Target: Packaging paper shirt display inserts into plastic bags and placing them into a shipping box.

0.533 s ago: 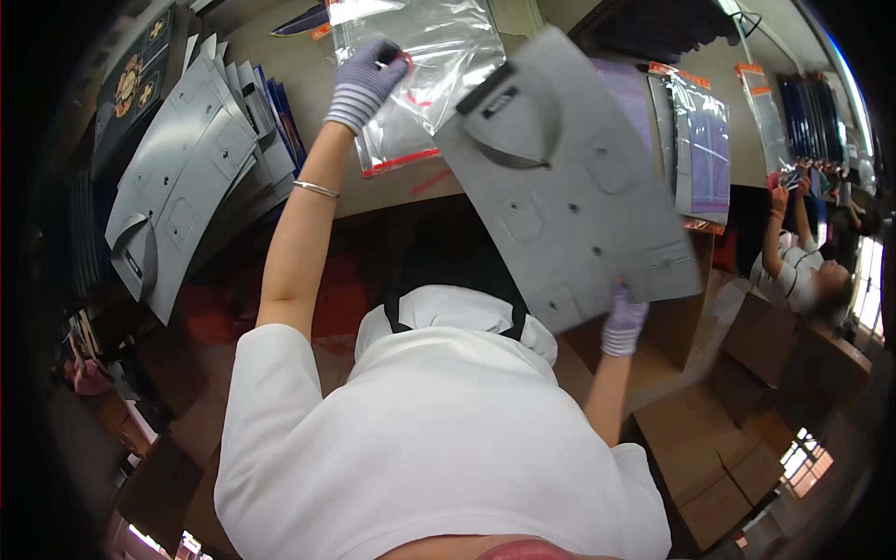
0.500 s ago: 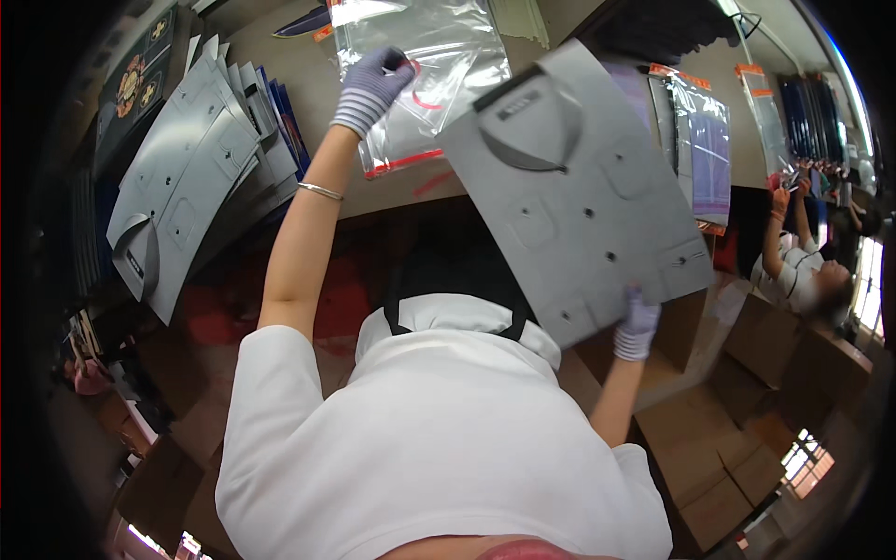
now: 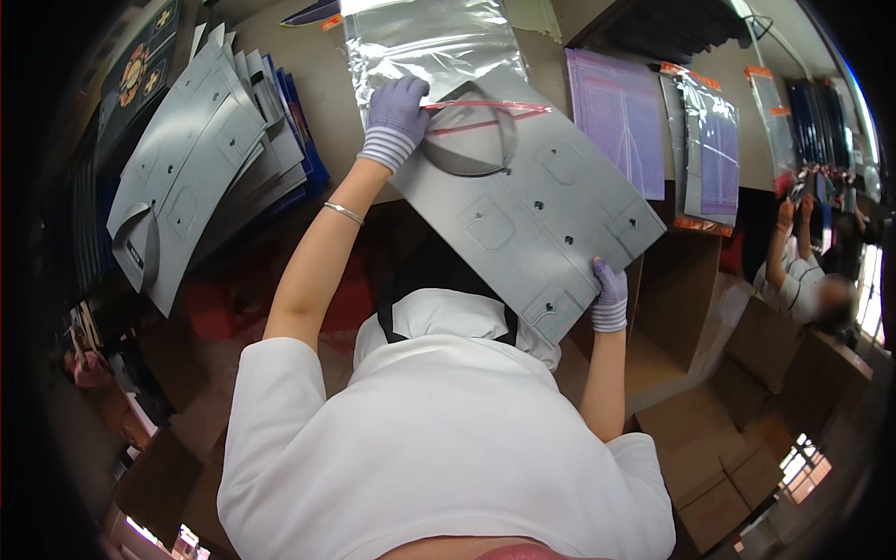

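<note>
"Two gloved hands, one gray sheet (image 3: 551, 210): what has just changed?"

"Half a second ago, the sheet was swung out farther to the right. Now its collar (image 3: 462, 147) end has shifted left, and the red strip (image 3: 523, 109) of the clear bag (image 3: 439, 47) crosses over it. On the tabletop (image 3: 322, 103), a purple sheet (image 3: 616, 121) has come into fuller view."

"Meaning what for the work at hand?"

"Sheet and bag appear to have been brought together, the collar end seemingly under the film. Whether it sits inside the bag's mouth is hard to tell."

"And the grip?"

"The left hand (image 3: 399, 112) pinches the bag at the strip, fingertips just beside the collar. The right hand (image 3: 609, 297) clasps the sheet's lower right edge, thumb on top, other fingers hidden. The sheet slants between them, collar end by the left grip, its near corner hanging past the tabletop's front edge."
</note>
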A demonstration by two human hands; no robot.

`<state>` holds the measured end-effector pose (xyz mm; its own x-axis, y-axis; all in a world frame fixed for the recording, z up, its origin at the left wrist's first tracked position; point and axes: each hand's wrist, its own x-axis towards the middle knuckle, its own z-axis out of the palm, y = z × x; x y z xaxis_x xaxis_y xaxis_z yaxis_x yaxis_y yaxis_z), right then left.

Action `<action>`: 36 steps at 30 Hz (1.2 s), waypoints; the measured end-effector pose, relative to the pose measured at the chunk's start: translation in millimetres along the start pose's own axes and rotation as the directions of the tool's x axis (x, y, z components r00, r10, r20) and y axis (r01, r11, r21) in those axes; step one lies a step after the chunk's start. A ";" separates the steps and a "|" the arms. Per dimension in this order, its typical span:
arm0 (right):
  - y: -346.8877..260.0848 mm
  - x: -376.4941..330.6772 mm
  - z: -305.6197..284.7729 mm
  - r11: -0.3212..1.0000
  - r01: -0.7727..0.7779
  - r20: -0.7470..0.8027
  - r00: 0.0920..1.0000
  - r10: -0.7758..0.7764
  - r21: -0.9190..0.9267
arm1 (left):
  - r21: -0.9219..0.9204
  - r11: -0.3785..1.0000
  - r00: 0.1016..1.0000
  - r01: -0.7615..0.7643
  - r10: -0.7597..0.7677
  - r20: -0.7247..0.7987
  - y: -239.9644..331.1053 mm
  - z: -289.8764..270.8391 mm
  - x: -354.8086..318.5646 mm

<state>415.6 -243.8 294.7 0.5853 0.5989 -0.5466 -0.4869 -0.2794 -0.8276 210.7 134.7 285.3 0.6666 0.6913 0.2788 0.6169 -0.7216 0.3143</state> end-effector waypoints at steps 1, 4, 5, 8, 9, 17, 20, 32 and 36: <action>3.9 -2.3 0.8 0.998 0.029 -0.030 0.999 -0.027 0.047 | 0.004 1.000 1.000 0.005 -0.005 0.002 -5.5 0.7 -9.0; 10.5 -4.6 -3.7 0.991 0.017 -0.045 0.999 -0.012 0.132 | 0.007 0.979 0.979 0.202 -0.202 0.032 -29.9 0.2 -38.3; 11.6 -5.2 -3.8 0.986 0.015 -0.047 0.999 -0.007 0.165 | 0.010 0.979 0.978 0.204 -0.205 0.033 -40.1 2.5 -47.7; 15.8 -9.1 -2.9 0.988 -0.037 -0.046 0.998 0.044 0.151 | -0.208 0.948 0.963 0.240 -0.260 -0.075 -43.1 -1.2 -59.1; 17.1 -10.8 -2.6 0.988 -0.037 -0.047 0.998 0.044 0.150 | -0.209 0.948 0.963 0.241 -0.261 -0.074 -42.9 1.2 -60.0; 19.9 -16.2 5.5 0.985 -0.005 -0.045 0.999 0.013 0.170 | -0.423 0.900 0.966 0.105 -0.192 -0.170 -36.2 -10.3 -54.1; 23.8 -17.7 5.7 0.985 0.011 -0.062 0.998 0.000 0.174 | -0.465 0.876 0.980 0.126 -0.184 -0.080 -40.7 -13.9 -58.0; 20.5 -29.6 25.8 0.950 -0.004 -0.080 0.996 0.031 0.313 | -0.338 0.926 0.955 0.170 -0.239 -0.173 -45.0 -5.9 -54.7; 19.9 -32.8 31.9 0.950 -0.002 -0.077 0.997 0.028 0.313 | -0.519 0.812 0.899 0.269 -0.405 -0.168 -40.9 -6.0 -49.8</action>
<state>366.0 -245.0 300.2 0.6197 0.5312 -0.5778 -0.6667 -0.0321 -0.7446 149.8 130.1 264.0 0.2794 0.9198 0.2754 0.4630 -0.3803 0.8006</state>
